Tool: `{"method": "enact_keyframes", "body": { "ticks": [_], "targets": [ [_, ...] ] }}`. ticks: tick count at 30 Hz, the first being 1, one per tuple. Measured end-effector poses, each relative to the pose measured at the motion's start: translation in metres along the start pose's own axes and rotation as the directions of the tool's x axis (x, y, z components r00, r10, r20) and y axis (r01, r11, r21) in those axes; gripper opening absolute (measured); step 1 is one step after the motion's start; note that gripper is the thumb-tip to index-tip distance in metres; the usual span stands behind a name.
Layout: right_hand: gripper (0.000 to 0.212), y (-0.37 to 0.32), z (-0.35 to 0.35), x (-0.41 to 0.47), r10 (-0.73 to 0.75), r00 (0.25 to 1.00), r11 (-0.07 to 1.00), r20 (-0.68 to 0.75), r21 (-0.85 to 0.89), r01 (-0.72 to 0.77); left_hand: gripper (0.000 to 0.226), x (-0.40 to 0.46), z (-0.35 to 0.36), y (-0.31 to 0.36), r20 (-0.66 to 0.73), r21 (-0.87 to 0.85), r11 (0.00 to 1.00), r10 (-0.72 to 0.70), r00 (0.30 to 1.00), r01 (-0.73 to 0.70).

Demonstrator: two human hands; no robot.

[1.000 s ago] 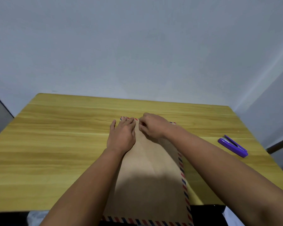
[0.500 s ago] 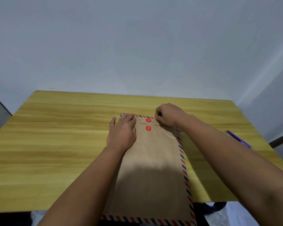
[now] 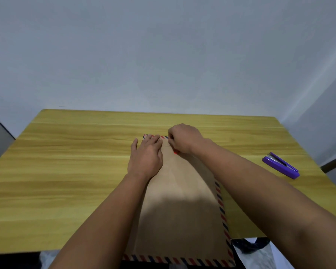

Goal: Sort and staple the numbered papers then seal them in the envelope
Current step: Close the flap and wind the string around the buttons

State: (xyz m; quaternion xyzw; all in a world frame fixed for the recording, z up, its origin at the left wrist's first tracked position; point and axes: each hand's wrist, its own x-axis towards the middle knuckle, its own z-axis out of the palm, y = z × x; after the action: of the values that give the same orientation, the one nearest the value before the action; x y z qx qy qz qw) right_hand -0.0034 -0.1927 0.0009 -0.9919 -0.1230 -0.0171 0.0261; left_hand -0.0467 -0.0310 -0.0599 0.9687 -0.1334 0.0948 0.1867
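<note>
A brown envelope with a red and blue striped border lies lengthwise on the wooden table, its near end past the table's front edge. My left hand presses flat on the envelope's far left part, fingers straight. My right hand is curled over the closure at the far end and pinches the thin string. It covers the red buttons; only a sliver of red shows under it. The numbered papers are not visible.
A purple stapler lies on the table at the right, near its edge. A dark and white bundle sits below the table's front right corner. A pale wall stands behind the table.
My right hand has swung back left and toward me over the red buttons, hiding them and the loose string. My left hand has stayed flat on the envelope.
</note>
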Motion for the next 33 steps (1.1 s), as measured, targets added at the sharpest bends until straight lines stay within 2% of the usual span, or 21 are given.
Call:
{"method": "enact_keyframes", "body": {
  "ticks": [3, 9, 16, 19, 22, 29, 33],
  "targets": [
    [0.022, 0.002, 0.004, -0.018, -0.038, 0.998, 0.999, -0.042, 0.017, 0.039, 0.042, 0.0, 0.0, 0.001, -0.004, 0.002, 1.0, -0.002, 1.0, 0.002],
    [0.023, 0.017, 0.009, -0.055, -0.008, 0.994, 0.996, -0.111, 0.082, 0.017, 0.043, -0.001, 0.001, 0.002, -0.011, -0.01, 1.0, -0.018, 1.0, 0.018],
    [0.019, 0.018, 0.008, -0.085, -0.225, 0.972, 0.953, -0.061, -0.222, 0.207, 0.045, -0.001, -0.001, 0.003, 0.02, -0.012, 1.0, -0.028, 0.999, 0.028],
    [0.013, 0.009, 0.007, -0.094, -0.269, 0.962, 0.922, -0.041, -0.301, 0.245, 0.045, -0.001, 0.0, 0.002, 0.017, -0.007, 1.0, -0.03, 0.999, 0.03],
    [0.009, 0.001, 0.007, -0.095, -0.287, 0.957, 0.928, -0.052, -0.261, 0.264, 0.044, 0.0, 0.0, 0.002, 0.012, -0.018, 0.999, -0.028, 1.0, 0.028],
    [0.018, -0.01, 0.007, -0.07, -0.251, 0.967, 0.967, -0.038, -0.065, 0.248, 0.044, 0.001, -0.001, -0.001, 0.028, -0.032, 0.999, -0.02, 0.999, 0.021],
    [0.022, -0.01, 0.001, -0.047, -0.238, 0.971, 0.969, 0.001, -0.06, 0.238, 0.043, 0.0, 0.001, -0.001, 0.025, -0.038, 0.999, -0.002, 1.0, 0.003]
  ]
}}
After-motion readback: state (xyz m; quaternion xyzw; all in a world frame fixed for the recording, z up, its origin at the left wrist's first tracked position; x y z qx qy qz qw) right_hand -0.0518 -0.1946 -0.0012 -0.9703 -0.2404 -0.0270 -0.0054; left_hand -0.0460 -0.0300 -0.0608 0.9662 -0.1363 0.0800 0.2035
